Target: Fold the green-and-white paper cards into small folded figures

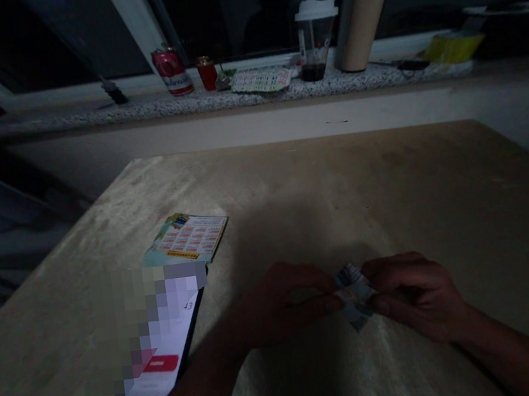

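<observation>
At lower centre-right, L hand (284,301) & R hand (421,297) pinch paper (354,297) at opp. corners, prob. mid-fold; next move needs steady pinch.

free: tabletop (387,176) beyond paper (354,296) | blocked: phone (177,327) left of paper, card (191,238) left and beyond | far beyond paper: sill (138,115) with can (172,72), cup (314,44)

This looks like a room in a home, though which room is unclear. A dark window (213,18) spans the top of the frame; on its speckled sill (138,110), near upper centre, stand a drinks can (172,72) and a straw cup (311,47). A broad table (291,175) fills the middle, with a phone (177,327) at lower left.
</observation>
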`<state>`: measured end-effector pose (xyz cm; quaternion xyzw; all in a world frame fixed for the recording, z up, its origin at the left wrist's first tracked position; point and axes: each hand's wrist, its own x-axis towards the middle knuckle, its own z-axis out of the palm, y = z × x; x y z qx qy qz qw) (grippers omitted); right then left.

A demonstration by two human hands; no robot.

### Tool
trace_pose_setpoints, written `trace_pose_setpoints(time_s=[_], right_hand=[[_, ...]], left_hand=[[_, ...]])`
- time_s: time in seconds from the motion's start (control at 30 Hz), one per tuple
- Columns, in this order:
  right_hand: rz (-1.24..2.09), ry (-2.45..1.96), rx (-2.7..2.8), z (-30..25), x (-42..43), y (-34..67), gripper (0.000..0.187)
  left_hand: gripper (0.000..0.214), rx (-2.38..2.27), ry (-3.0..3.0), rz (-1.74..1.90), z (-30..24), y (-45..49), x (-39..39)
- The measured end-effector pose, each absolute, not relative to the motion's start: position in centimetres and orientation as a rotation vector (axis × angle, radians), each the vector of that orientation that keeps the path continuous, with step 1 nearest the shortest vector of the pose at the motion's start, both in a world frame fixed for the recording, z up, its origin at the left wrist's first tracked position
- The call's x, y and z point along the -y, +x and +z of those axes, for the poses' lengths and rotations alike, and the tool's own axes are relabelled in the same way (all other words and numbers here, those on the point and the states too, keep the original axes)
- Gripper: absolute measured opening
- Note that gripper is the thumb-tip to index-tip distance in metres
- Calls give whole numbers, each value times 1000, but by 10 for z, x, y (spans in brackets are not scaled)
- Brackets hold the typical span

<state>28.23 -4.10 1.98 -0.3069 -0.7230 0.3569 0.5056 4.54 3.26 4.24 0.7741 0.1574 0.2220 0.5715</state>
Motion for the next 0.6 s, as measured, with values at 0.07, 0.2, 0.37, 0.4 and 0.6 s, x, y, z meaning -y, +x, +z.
trace_pose_setpoints(time_s=[0.07,0.2,0.37,0.4,0.6], right_hand=[[834,-730,1748,21,41,282,8],[782,-720,1744,24,41,280,15],[764,-757,1724,26,40,279,17],[772,-776,1720,26,40,280,16],[729,-963,1667,23,41,283,10]], left_hand=[[12,-387,1816,530,43,46,-32],[13,-401,1821,581,41,47,-31],[14,-412,1830,658,42,48,-30],[14,-412,1833,662,42,49,-30],[12,-534,1928,762,38,48,-26]])
